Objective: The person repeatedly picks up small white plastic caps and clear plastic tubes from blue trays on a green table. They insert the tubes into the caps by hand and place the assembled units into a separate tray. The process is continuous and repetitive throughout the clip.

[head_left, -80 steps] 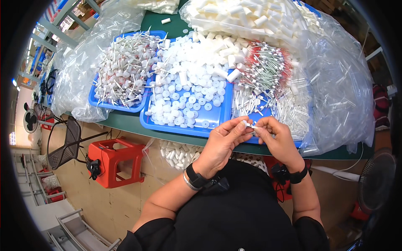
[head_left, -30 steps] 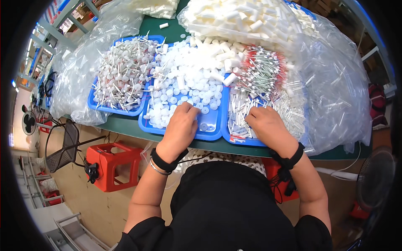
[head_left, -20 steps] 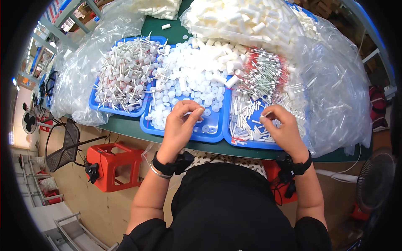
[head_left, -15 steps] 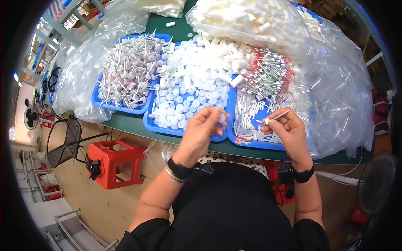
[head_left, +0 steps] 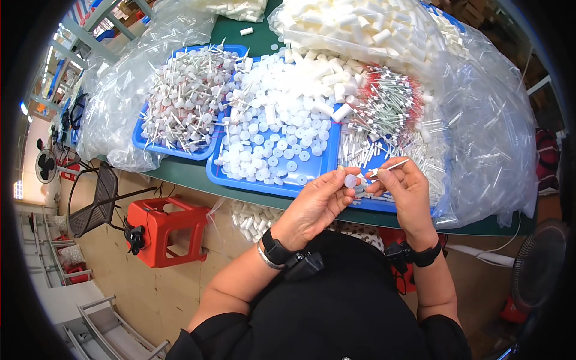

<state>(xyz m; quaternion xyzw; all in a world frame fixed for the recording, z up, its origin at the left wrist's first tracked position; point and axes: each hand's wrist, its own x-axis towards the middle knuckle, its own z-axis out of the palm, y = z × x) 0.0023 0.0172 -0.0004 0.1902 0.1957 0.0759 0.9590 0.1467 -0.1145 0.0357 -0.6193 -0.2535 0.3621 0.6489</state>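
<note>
Between thumb and fingertips my left hand (head_left: 326, 201) pinches a translucent white plastic disc (head_left: 350, 180). Close to its right, my right hand (head_left: 405, 192) grips a thin pale rod (head_left: 396, 165) with a small white piece at its left end. The disc and the rod's end are a short gap apart, over the front of the right blue tray (head_left: 390, 206). That tray holds small white tubes and a heap of metal pins with red parts (head_left: 390, 99). More discs (head_left: 258, 156) lie loose in the middle blue tray (head_left: 240, 185).
A left blue tray (head_left: 144, 144) is heaped with disc-and-rod pieces (head_left: 186, 99). Behind the trays sits a large clear bag of white cylinders (head_left: 360, 30). Plastic bags flank the green table (head_left: 186, 178). A red stool (head_left: 159, 231) and a black fan (head_left: 540, 258) stand nearby.
My left hand has moved right with its disc, from over the middle tray to beside my right hand. The right hand has shifted slightly left, still gripping the rod.
</note>
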